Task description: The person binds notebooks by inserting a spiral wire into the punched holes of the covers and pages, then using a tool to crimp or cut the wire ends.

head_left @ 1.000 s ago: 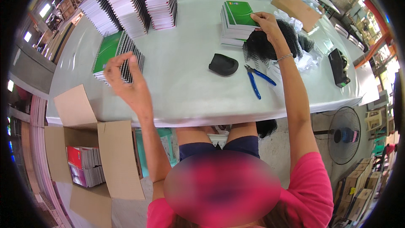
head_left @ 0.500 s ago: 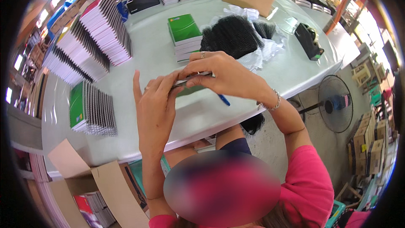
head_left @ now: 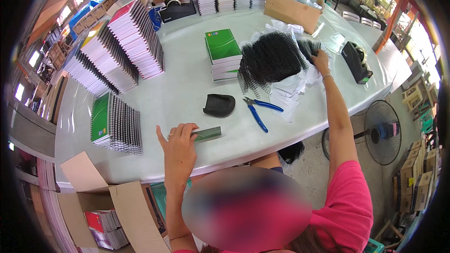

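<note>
Here, left hand (head_left: 179, 147) grips notebook (head_left: 207, 134), long axis pointing rightward; right hand (head_left: 321, 61) touches coils (head_left: 307, 48), grip unclear

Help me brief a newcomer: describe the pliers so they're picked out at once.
On the large pale table, find the heap of black coils. Between it and the table's near edge lie the pliers, right of a curved black object. Two splayed blue handles set them apart from both black neighbours.
</note>
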`<act>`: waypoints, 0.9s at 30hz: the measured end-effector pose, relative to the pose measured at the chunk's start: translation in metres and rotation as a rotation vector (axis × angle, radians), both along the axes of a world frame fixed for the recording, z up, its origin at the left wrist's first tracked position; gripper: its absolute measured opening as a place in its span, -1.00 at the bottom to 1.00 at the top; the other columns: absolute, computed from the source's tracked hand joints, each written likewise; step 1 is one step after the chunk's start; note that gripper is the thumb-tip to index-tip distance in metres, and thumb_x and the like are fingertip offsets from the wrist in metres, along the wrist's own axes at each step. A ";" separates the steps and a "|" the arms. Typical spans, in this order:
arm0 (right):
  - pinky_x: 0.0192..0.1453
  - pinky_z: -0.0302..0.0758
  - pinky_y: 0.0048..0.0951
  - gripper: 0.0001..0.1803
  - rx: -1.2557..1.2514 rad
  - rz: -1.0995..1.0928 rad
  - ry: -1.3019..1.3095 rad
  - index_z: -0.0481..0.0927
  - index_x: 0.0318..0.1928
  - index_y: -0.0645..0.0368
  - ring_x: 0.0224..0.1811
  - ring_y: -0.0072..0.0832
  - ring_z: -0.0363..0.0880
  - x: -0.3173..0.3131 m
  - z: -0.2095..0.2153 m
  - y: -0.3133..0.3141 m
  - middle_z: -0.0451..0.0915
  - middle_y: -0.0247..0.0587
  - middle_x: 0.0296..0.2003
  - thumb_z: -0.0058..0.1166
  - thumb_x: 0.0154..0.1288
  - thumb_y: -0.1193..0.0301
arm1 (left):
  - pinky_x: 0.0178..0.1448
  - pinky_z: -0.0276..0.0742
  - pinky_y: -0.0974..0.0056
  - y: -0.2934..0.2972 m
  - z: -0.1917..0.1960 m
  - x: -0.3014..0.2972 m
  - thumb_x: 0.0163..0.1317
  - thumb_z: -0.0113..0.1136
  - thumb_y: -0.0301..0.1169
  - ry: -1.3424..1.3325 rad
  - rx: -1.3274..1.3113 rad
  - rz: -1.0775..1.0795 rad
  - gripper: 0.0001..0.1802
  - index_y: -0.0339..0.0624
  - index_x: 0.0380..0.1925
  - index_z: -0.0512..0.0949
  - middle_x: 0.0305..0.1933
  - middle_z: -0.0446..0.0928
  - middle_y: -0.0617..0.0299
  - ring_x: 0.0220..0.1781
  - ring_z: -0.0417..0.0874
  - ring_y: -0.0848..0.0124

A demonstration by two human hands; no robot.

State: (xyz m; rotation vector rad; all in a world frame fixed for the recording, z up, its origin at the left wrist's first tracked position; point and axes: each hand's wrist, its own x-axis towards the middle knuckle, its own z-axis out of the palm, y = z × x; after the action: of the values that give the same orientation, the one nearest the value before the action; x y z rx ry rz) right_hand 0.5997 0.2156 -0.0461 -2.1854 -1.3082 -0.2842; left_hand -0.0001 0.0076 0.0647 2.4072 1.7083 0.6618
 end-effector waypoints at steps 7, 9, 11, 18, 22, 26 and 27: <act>0.02 0.60 -0.09 -0.74 0.010 -0.162 0.089 0.72 -0.14 0.03 -0.07 0.00 0.69 -0.024 0.044 -0.011 0.71 0.05 -0.16 0.19 0.14 0.32 | 0.56 -0.26 -0.32 -0.006 -0.014 0.001 0.35 0.03 -0.45 0.024 -0.007 0.036 -0.79 -0.04 -0.03 0.45 -0.11 0.49 0.27 0.13 0.50 0.25; -0.01 0.60 -0.12 -0.77 0.113 -0.149 0.075 0.75 -0.17 0.03 -0.13 -0.07 0.72 -0.028 0.059 -0.020 0.73 0.00 -0.25 0.21 0.15 0.32 | 0.55 -0.29 -0.34 -0.007 -0.016 0.003 0.35 0.06 -0.41 0.010 0.009 0.036 -0.78 -0.04 -0.02 0.47 -0.10 0.48 0.28 0.15 0.48 0.25; -0.01 0.60 -0.14 -0.76 0.224 -0.102 0.102 0.75 -0.15 0.03 -0.15 -0.10 0.72 -0.036 0.071 -0.023 0.73 -0.01 -0.29 0.24 0.15 0.33 | 0.55 -0.34 -0.36 -0.009 -0.017 0.004 0.34 0.12 -0.33 0.008 0.020 0.036 -0.77 -0.04 -0.03 0.48 -0.08 0.47 0.30 0.17 0.45 0.27; -0.04 0.63 -0.43 -0.59 0.545 0.428 1.118 0.47 0.23 0.19 -0.13 -0.38 0.69 -0.056 0.109 -0.044 0.63 -0.14 -0.08 0.11 0.41 0.42 | 0.51 -0.45 -0.43 -0.005 -0.037 0.017 0.17 0.31 0.04 0.014 0.187 0.103 -0.53 -0.05 -0.12 0.53 0.02 0.39 0.29 0.25 0.35 0.25; 0.05 0.57 -0.41 -0.55 0.451 0.701 1.415 0.38 0.31 0.14 -0.05 -0.48 0.59 -0.129 0.142 -0.082 0.55 -0.26 -0.04 0.06 0.46 0.41 | 0.49 -0.47 -0.46 -0.008 -0.041 0.022 0.07 0.37 0.13 -0.005 0.223 0.173 -0.43 -0.09 -0.16 0.51 0.05 0.37 0.27 0.26 0.33 0.23; 0.06 0.56 -0.41 -0.55 0.291 0.970 1.536 0.35 0.33 0.13 -0.20 -0.56 0.49 -0.170 0.147 -0.106 0.47 -0.38 -0.18 0.01 0.50 0.35 | 0.47 -0.46 -0.47 -0.007 -0.042 0.031 -0.01 0.41 0.18 -0.062 0.223 0.210 -0.36 -0.10 -0.19 0.51 0.03 0.37 0.29 0.26 0.33 0.22; 0.01 0.54 -0.44 -0.53 0.246 0.960 1.524 0.33 0.34 0.16 -0.26 -0.59 0.42 -0.193 0.152 -0.115 0.43 -0.40 -0.25 -0.01 0.52 0.28 | 0.47 -0.45 -0.47 -0.006 -0.044 0.031 -0.03 0.42 0.19 -0.074 0.232 0.217 -0.36 -0.09 -0.20 0.51 0.01 0.38 0.29 0.26 0.33 0.22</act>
State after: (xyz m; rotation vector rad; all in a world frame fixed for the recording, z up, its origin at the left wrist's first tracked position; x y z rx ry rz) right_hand 0.4069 0.1005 0.1061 -0.7745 -1.0102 1.2408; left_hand 0.0308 0.0015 0.0207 2.3221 1.9785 1.0175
